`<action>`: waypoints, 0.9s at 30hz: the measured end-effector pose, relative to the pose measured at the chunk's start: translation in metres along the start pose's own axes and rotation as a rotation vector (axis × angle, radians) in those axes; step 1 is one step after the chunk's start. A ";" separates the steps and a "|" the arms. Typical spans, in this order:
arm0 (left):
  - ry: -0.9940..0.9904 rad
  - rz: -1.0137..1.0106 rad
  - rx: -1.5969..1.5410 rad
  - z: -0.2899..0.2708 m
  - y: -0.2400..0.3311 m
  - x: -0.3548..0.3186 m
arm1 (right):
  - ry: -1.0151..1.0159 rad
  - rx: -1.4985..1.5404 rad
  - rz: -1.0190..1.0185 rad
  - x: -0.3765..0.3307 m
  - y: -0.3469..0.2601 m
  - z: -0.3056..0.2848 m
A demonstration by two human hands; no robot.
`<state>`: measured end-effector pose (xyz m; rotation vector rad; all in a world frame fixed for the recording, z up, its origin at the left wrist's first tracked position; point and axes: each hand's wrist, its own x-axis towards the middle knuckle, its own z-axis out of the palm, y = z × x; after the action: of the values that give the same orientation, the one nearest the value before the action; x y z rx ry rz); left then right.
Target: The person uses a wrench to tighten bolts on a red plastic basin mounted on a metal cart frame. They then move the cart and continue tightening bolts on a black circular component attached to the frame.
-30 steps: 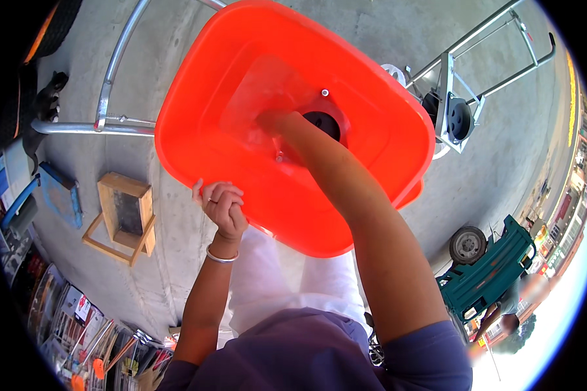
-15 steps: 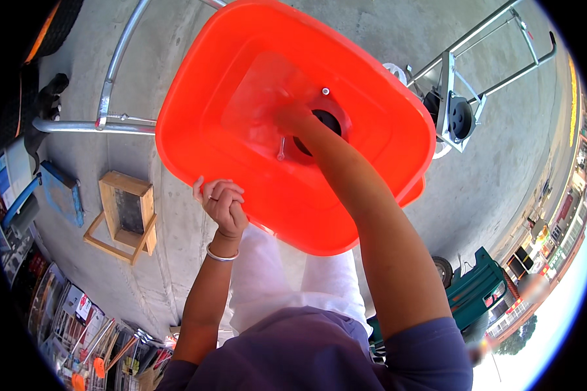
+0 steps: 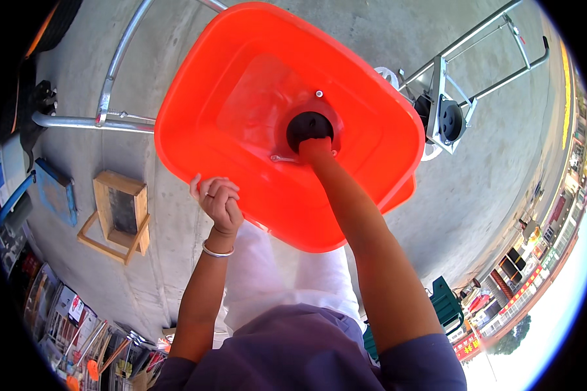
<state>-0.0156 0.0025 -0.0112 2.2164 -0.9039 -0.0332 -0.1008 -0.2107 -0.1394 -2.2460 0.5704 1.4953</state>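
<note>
A large orange-red plastic hopper (image 3: 365, 124) stands before me, with a round dark hole (image 3: 306, 125) in its floor. My left hand (image 3: 216, 202) is at its near left rim, fingers curled against the edge. My right hand (image 3: 315, 148) reaches down to the near side of the hole; its fingers are hidden inside the opening or too indistinct to read. A small silver wrench (image 3: 282, 158) lies on the hopper floor left of that hand. Beyond the hole's far edge sits a bolt head (image 3: 319, 94).
A bent metal tube frame (image 3: 107, 88) stands on the left, near a wooden box (image 3: 120, 212) and a blue tray (image 3: 55, 189). At right are a metal handle frame (image 3: 447, 111) and a green machine part (image 3: 445, 300). Tools and goods (image 3: 91, 345) crowd the lower left.
My right hand has moved from left of the hole to its near edge, uncovering most of the opening. The wrench now lies flatter. My left hand stays at the rim.
</note>
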 end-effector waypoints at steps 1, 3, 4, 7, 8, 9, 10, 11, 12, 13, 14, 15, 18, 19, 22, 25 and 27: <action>-0.003 0.000 -0.001 -0.001 0.000 0.000 | 0.001 0.039 0.007 -0.001 -0.001 0.008; -0.012 -0.002 -0.007 -0.002 0.002 -0.001 | 0.007 0.113 0.020 0.005 0.001 0.028; -0.008 0.001 -0.011 0.000 0.001 0.002 | -0.140 0.118 -0.115 0.016 0.009 0.029; -0.009 0.006 -0.024 0.002 0.000 0.005 | -0.471 0.120 -0.305 0.038 0.032 0.018; -0.004 -0.006 -0.015 0.001 0.000 0.001 | -0.500 0.100 -0.224 0.028 0.029 -0.006; 0.006 -0.025 -0.001 -0.001 0.001 -0.001 | -0.529 0.069 -0.146 0.019 0.025 -0.025; 0.013 -0.024 0.000 0.000 0.001 0.002 | -0.425 0.071 -0.200 0.013 0.025 -0.034; 0.013 -0.015 -0.002 0.001 0.000 0.003 | -0.316 0.070 -0.256 0.011 0.024 -0.043; 0.014 -0.007 -0.005 0.002 0.000 0.005 | -0.208 0.068 -0.312 0.008 0.022 -0.051; 0.012 -0.001 -0.004 0.001 0.000 0.004 | -0.096 0.026 -0.332 0.004 0.015 -0.058; 0.011 0.000 -0.004 0.001 0.001 0.005 | 0.016 -0.015 -0.351 0.001 0.004 -0.064; 0.011 0.000 -0.003 0.001 0.001 0.005 | 0.129 -0.056 -0.370 -0.001 -0.007 -0.071; 0.013 -0.001 -0.004 0.002 0.000 0.005 | 0.210 -0.312 -0.456 -0.014 -0.038 -0.092; 0.014 0.002 -0.004 0.002 0.000 0.005 | 0.199 -0.338 -0.447 -0.013 -0.047 -0.094; 0.003 0.004 0.001 0.001 -0.001 0.008 | 0.205 -0.410 -0.434 0.001 -0.072 -0.096; -0.003 0.005 -0.005 0.002 -0.001 0.009 | 0.251 -0.493 -0.451 0.019 -0.089 -0.083; 0.008 0.008 -0.006 0.004 -0.001 0.011 | 0.255 -0.582 -0.479 0.025 -0.101 -0.081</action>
<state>-0.0078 -0.0060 -0.0126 2.2062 -0.9072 -0.0226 0.0238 -0.1707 -0.1241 -2.7573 -0.3863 1.2335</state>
